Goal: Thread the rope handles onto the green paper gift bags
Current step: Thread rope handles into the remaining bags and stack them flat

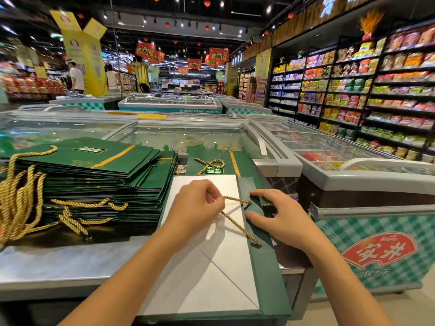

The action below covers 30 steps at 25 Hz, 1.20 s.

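My forearms ran out of the bottom of the shot. Nearest to me on the table lay the green bag, flat, with a white panel facing up and a green fold along its right side. My left hand was curled up and pinching the gold rope between thumb and fingers. From there one strand ran right into the green fold and the other ran down toward me, its end lying loose on the fold.

My right hand rested on that fold with the index finger and thumb stretched out. A bit of rope showed under the other fingers, and I honestly couldn't tell whether they were pinching it, or where the hole was.

To the left sat a stack of bags with a bundle of rope handles hanging off it, partly cut off by the frame edge. Just behind my bag was another bag with a looped handle on top, its label half covered.

Further back were chest freezers, glass too glary to see much inside, then shelves of blurry packets on the right and some shoppers way back.
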Tool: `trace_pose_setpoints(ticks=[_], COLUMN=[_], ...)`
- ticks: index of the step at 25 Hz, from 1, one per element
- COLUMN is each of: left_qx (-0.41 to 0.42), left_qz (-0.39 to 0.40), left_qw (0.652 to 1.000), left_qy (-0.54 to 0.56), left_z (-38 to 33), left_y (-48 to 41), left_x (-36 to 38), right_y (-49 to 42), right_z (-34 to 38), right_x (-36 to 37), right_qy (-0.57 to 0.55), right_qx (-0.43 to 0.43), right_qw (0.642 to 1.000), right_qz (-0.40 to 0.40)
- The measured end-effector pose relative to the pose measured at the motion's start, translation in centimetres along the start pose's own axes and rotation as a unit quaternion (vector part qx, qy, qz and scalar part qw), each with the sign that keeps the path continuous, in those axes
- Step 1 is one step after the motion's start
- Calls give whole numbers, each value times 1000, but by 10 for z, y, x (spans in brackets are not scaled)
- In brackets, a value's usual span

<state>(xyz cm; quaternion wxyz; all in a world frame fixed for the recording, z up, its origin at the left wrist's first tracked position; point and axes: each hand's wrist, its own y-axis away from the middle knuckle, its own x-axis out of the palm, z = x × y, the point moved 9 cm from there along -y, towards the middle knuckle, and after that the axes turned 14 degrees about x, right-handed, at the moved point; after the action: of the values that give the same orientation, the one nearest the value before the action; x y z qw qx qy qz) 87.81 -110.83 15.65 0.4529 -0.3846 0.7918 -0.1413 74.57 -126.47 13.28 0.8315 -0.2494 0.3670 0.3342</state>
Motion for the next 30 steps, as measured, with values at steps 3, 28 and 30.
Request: trace_pose_setpoints(ticks=[3,28,30], left_qx=[-17,-93,-134], left_qz=[-17,-18,-38], left_qw=[1000,987,989], left_qy=[20,-127,-46], left_z=[3,46,55], left_y=[10,72,78], left_x=[-19,-70,-71], right_y=[0,36,40], right_z=[-2,-4,-3], right_x=[-1,-9,-3], right_qy=[-2,145,154], right_qx=[3,95,106], right_qw=[1000,975,976], right_qz=[3,-142,-114])
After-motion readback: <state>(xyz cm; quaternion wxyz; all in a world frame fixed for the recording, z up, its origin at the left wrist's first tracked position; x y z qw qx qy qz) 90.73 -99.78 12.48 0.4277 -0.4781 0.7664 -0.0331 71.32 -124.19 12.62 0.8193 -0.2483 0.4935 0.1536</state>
